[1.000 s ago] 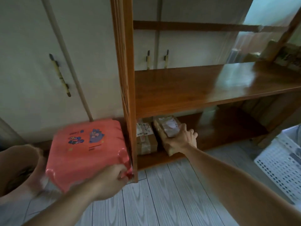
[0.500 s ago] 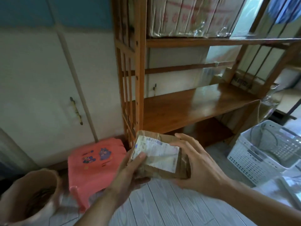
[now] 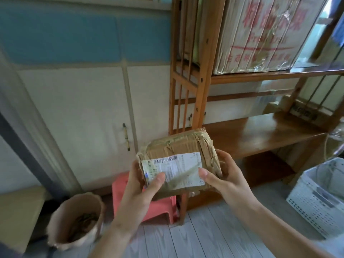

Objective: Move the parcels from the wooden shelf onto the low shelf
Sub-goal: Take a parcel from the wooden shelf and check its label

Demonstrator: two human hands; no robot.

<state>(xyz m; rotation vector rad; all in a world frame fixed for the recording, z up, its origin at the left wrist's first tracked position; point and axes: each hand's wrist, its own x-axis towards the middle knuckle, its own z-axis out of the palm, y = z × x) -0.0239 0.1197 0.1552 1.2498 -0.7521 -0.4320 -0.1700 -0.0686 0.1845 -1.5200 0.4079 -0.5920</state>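
I hold a taped brown cardboard parcel (image 3: pixel 183 151) with a white shipping label in front of me, above the floor. My left hand (image 3: pixel 144 185) grips its left end, thumb on the label. My right hand (image 3: pixel 223 173) grips its right end, thumb on the label's edge. Behind it stands the wooden shelf (image 3: pixel 260 135), whose middle board is bare near me. A pink plastic stool (image 3: pixel 158 207) stands low at the shelf's left post, partly hidden by my left hand and the parcel.
A large taped carton (image 3: pixel 260 34) fills the upper shelf board. A white perforated basket (image 3: pixel 320 198) sits on the floor at right. A brown bin (image 3: pixel 78 218) stands at lower left beside a white cabinet (image 3: pixel 83 118) with handles.
My left hand let go of the pink stool, which now stands on the floor. My right hand lifted the parcel from the bottom board, and both hands now hold it higher as my view rose.
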